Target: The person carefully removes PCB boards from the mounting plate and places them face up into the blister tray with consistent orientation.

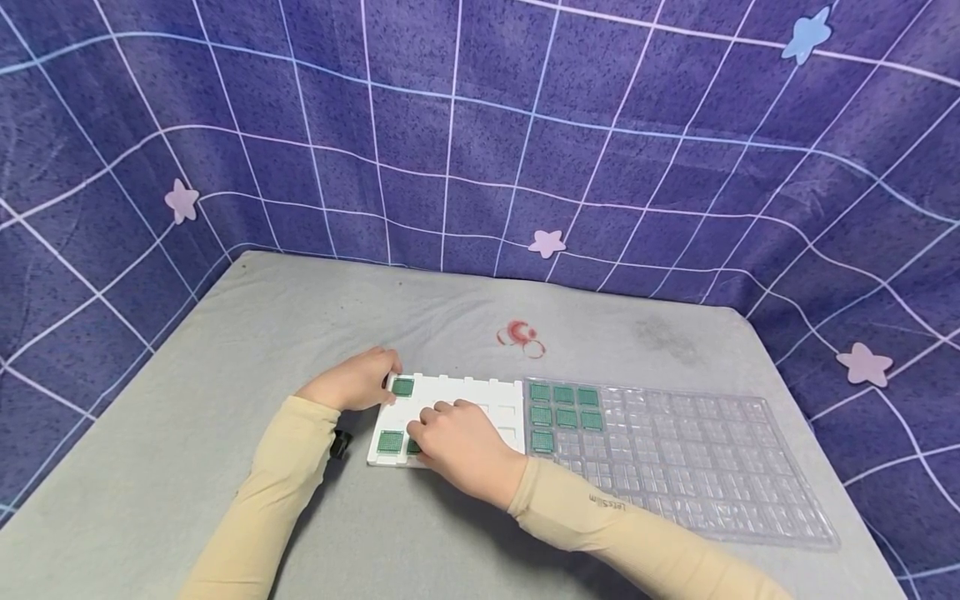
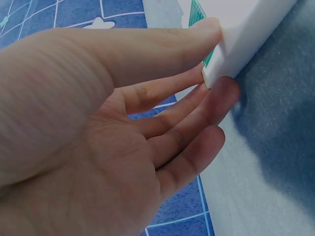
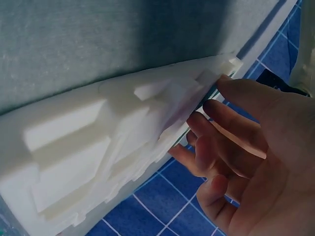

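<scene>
A white slotted tray (image 1: 442,389) lies on the table. My left hand (image 1: 360,379) grips its far left corner; in the left wrist view the thumb (image 2: 197,37) lies on top, with fingertips at the tray's edge. Beside that thumb a green circuit board (image 1: 402,387) sits in a slot. Another green circuit board (image 1: 390,442) sits in the near left slot. My right hand (image 1: 468,446) reaches over the front row and pinches a third green circuit board (image 1: 412,447), mostly hidden under the fingers. In the right wrist view the thumb and fingertips meet at that board's dark edge.
A clear plastic blister tray (image 1: 697,467) with many pockets adjoins the white tray on the right. Several green circuit boards (image 1: 564,396) fill its left pockets. Red ring marks (image 1: 521,337) stain the grey table cloth (image 1: 337,308). A purple gridded curtain (image 1: 480,125) stands behind.
</scene>
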A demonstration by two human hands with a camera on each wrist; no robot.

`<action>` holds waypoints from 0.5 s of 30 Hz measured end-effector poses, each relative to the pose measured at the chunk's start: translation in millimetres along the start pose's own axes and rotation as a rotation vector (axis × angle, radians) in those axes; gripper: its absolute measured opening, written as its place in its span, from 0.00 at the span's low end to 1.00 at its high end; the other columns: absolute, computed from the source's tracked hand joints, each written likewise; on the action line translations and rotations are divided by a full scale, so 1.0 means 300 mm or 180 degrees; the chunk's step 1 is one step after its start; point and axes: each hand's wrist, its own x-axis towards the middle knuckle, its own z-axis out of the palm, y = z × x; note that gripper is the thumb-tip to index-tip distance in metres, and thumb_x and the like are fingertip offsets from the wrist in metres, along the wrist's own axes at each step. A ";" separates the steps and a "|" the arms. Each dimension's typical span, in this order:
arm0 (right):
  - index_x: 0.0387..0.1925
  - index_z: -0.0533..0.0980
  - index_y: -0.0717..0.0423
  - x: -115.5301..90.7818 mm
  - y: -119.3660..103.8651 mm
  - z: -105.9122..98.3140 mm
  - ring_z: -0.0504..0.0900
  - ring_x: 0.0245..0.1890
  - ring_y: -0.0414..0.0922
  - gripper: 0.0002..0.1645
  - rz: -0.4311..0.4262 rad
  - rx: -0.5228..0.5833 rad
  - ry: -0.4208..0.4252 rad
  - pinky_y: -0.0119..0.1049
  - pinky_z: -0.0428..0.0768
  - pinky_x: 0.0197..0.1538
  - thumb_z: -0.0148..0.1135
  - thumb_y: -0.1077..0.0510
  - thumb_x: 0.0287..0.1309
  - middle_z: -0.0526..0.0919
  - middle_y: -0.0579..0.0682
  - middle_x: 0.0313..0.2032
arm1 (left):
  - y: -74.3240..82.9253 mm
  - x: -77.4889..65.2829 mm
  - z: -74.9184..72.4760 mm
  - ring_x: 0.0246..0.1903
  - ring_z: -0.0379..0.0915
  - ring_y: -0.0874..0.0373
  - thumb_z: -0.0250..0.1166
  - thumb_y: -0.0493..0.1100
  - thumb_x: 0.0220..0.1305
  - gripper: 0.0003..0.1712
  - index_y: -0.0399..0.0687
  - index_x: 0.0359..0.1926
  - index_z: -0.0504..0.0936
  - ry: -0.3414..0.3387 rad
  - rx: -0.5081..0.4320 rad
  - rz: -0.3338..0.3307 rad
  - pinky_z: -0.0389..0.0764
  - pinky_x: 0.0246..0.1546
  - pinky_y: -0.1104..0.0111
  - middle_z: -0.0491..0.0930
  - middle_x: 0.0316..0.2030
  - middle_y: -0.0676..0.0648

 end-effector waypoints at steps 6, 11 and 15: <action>0.32 0.80 0.42 0.006 0.000 0.000 0.82 0.30 0.38 0.12 0.0014 0.0018 -0.0073 0.30 0.76 0.29 0.72 0.42 0.56 0.82 0.39 0.28 | 0.000 0.001 0.000 0.51 0.76 0.45 0.70 0.35 0.61 0.20 0.30 0.52 0.78 -0.0005 0.0007 0.0007 0.79 0.58 0.52 0.80 0.49 0.36; 0.29 0.79 0.43 0.008 0.000 -0.003 0.81 0.29 0.39 0.12 0.0037 0.0134 -0.0026 0.30 0.75 0.28 0.74 0.44 0.54 0.81 0.39 0.26 | -0.001 0.001 0.001 0.51 0.76 0.46 0.70 0.35 0.61 0.20 0.31 0.52 0.78 -0.0012 -0.0021 -0.0016 0.79 0.58 0.52 0.80 0.50 0.37; 0.28 0.78 0.43 0.008 0.000 -0.002 0.81 0.28 0.39 0.13 0.0070 0.0209 0.0010 0.30 0.74 0.27 0.74 0.45 0.53 0.80 0.39 0.25 | -0.001 0.000 0.001 0.51 0.76 0.45 0.70 0.35 0.61 0.20 0.31 0.52 0.78 -0.0017 -0.0024 -0.0026 0.79 0.58 0.52 0.80 0.50 0.37</action>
